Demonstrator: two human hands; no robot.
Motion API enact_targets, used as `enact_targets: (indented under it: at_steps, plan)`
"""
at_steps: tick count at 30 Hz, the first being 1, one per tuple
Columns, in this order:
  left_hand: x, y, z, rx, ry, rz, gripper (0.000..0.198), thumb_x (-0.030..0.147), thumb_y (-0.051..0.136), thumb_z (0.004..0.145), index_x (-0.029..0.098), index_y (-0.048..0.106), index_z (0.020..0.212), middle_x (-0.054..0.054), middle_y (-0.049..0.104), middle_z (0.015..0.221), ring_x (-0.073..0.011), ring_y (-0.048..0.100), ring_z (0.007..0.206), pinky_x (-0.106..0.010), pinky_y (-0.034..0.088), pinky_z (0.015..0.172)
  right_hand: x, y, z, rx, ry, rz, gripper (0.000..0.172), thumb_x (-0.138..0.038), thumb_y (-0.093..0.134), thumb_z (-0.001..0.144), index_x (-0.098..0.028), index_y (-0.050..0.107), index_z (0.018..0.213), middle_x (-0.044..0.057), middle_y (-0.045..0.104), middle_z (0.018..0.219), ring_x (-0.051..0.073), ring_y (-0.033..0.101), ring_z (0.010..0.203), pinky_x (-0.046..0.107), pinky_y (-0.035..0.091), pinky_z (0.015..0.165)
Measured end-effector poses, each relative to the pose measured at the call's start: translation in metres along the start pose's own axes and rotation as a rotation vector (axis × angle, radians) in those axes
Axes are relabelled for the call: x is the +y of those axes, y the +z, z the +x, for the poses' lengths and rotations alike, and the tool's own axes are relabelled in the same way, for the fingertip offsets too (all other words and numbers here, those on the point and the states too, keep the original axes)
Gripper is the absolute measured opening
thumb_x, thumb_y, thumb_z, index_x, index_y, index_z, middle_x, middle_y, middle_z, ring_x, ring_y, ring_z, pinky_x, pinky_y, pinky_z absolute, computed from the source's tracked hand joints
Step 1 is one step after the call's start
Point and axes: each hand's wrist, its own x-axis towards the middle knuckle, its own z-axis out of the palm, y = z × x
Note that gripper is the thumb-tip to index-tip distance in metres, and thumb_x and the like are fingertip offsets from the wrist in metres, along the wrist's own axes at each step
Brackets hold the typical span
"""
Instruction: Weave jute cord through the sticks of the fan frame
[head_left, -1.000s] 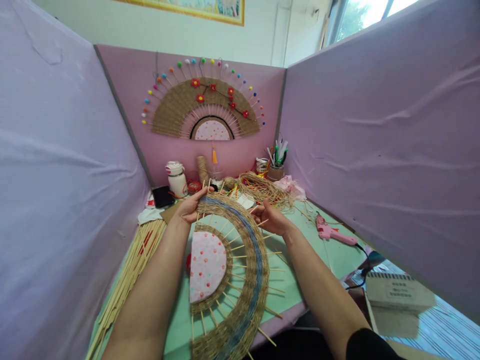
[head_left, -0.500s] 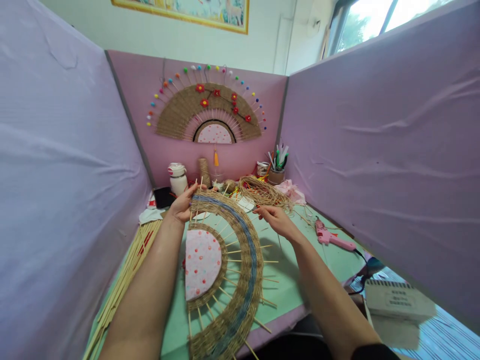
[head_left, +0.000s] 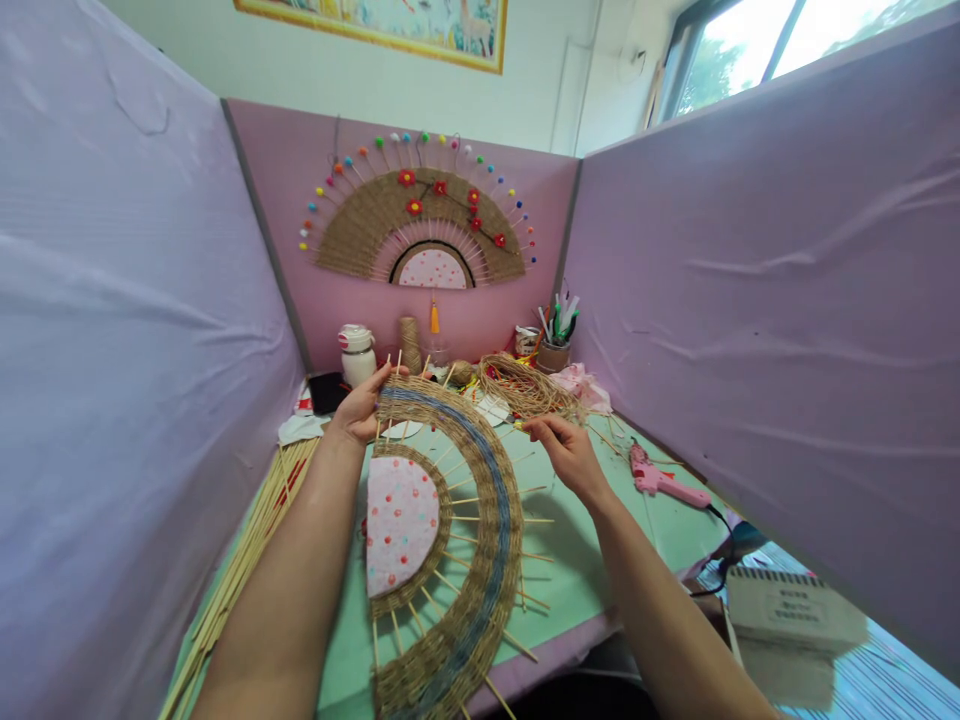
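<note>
A half-round woven fan (head_left: 499,500) stands tilted over the table, its straight side to the left. Brown twine with a blue band runs across its thin sticks, which poke out past the outer rim. Its inner half-disc (head_left: 401,525) is white cloth with red dots. My left hand (head_left: 362,405) grips the fan's upper end, some fingers hidden behind the weave. Just beyond the upper right rim, my right hand (head_left: 561,445) is closed in a pinch near the stick tips. Whatever lies between those fingertips is too small to make out.
Thin sticks (head_left: 240,560) lie along the left edge. Behind the fan are a white bottle (head_left: 358,355), a twine cone (head_left: 409,345), a heap of twine (head_left: 525,385) and a tool pot (head_left: 553,355). A pink glue gun (head_left: 667,480) rests at right. A finished fan (head_left: 360,225) hangs behind.
My right hand has moved a little to the right, away from the fan's rim, still pinched. My left hand keeps its grip, and the fan has barely shifted.
</note>
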Motion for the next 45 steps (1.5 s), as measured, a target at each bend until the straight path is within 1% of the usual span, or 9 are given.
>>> enact_targets:
  at_steps: [5,9,14,17,24,29,33,38,45]
  plan:
    - [0.001,-0.002,0.0,-0.051,0.007,-0.003,0.034,0.031,0.039,0.094,0.014,0.062,0.076,-0.012,0.072,0.093,-0.0269,0.067,0.098,-0.041,0.057,0.079,0.018,0.005,-0.008,-0.05,0.102,0.153,0.038,-0.052,0.052,0.086,-0.021,0.073,0.083,0.005,0.061,0.076,0.018,0.052,0.073,0.029,0.038,0.065]
    - [0.001,0.001,-0.002,-0.049,0.006,-0.02,0.034,0.032,0.04,0.094,0.014,0.063,0.076,-0.012,0.072,0.097,-0.0267,0.068,0.096,-0.043,0.056,0.082,0.033,0.015,-0.008,-0.083,0.289,0.448,0.047,-0.063,0.056,0.079,-0.019,0.073,0.08,0.005,0.061,0.073,0.014,0.049,0.067,0.025,0.035,0.058]
    - [0.004,0.002,-0.004,-0.042,0.02,-0.046,0.039,0.029,0.035,0.096,0.013,0.063,0.074,-0.014,0.072,0.097,-0.0258,0.068,0.095,-0.044,0.055,0.083,0.031,0.026,-0.011,-0.199,0.51,0.776,0.056,-0.07,0.063,0.068,-0.016,0.073,0.075,0.005,0.06,0.069,0.01,0.045,0.058,0.022,0.034,0.053]
    - [0.007,0.0,-0.003,-0.041,0.022,-0.056,0.041,0.03,0.033,0.096,0.013,0.063,0.074,-0.014,0.072,0.096,-0.0268,0.068,0.096,-0.046,0.054,0.084,0.026,0.029,-0.015,-0.29,0.54,0.84,0.055,-0.069,0.064,0.068,-0.015,0.073,0.078,0.004,0.058,0.068,0.01,0.045,0.059,0.021,0.035,0.055]
    - [0.014,-0.003,-0.006,0.086,0.049,-0.06,0.04,0.03,0.034,0.095,0.013,0.063,0.073,-0.013,0.072,0.091,-0.0257,0.069,0.093,-0.046,0.055,0.083,0.022,0.022,-0.02,-0.325,0.383,0.502,0.054,-0.066,0.05,0.081,-0.017,0.071,0.093,0.003,0.057,0.075,0.01,0.042,0.057,0.023,0.029,0.051]
    - [0.016,-0.003,-0.007,0.122,0.081,-0.055,0.038,0.027,0.035,0.095,0.013,0.062,0.073,-0.011,0.072,0.087,-0.0244,0.07,0.089,-0.043,0.057,0.08,0.015,0.013,-0.022,-0.175,0.087,-0.068,0.035,-0.046,0.05,0.089,-0.017,0.07,0.09,0.005,0.062,0.082,0.016,0.054,0.076,0.029,0.04,0.07]
    - [0.016,-0.006,-0.005,0.158,0.073,-0.052,0.039,0.027,0.033,0.096,0.013,0.06,0.072,-0.011,0.072,0.083,-0.0237,0.07,0.085,-0.041,0.058,0.074,0.008,0.011,-0.026,-0.048,-0.094,-0.294,0.022,-0.033,0.052,0.09,-0.018,0.069,0.091,0.007,0.06,0.087,0.017,0.055,0.078,0.029,0.042,0.072]
    - [0.017,-0.016,-0.001,0.156,0.078,-0.039,0.035,0.027,0.037,0.095,0.013,0.061,0.075,-0.011,0.072,0.083,-0.0232,0.071,0.083,-0.039,0.059,0.073,0.006,0.013,-0.03,-0.014,-0.16,-0.307,0.017,-0.025,0.052,0.089,-0.019,0.068,0.092,0.008,0.061,0.087,0.018,0.057,0.081,0.029,0.043,0.071]
    - [0.017,-0.012,-0.004,0.144,0.1,-0.068,0.039,0.029,0.034,0.096,0.014,0.061,0.073,-0.012,0.072,0.09,-0.0256,0.069,0.094,-0.044,0.057,0.079,0.014,0.008,-0.034,-0.064,0.052,-0.104,0.014,-0.027,0.059,0.083,-0.019,0.07,0.087,0.005,0.067,0.085,0.017,0.057,0.076,0.029,0.042,0.069]
